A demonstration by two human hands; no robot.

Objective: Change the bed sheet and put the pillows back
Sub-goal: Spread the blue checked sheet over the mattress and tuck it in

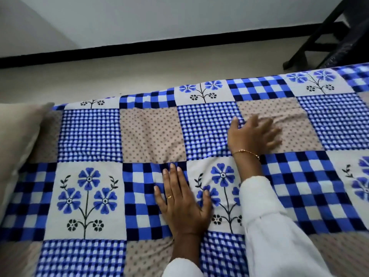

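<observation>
Smoothing looks like the step in hand: the blue, white and beige patchwork cotton sheet (151,134) already covers the bed, with soft creases between the flat, released left hand (183,200) and right hand (253,134). A plain beige pillow (18,136), far left of both palms, seems already back.

Bed (339,256), patchwork sheet (89,134) spread flat, pillow (16,140) at left

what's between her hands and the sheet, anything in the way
Nothing visible. The left hand lies flat on the bed sheet, fingers straight, and the right hand presses it farther out, blurred. The beige pillow sits off at the left edge, apart from both hands.
</observation>
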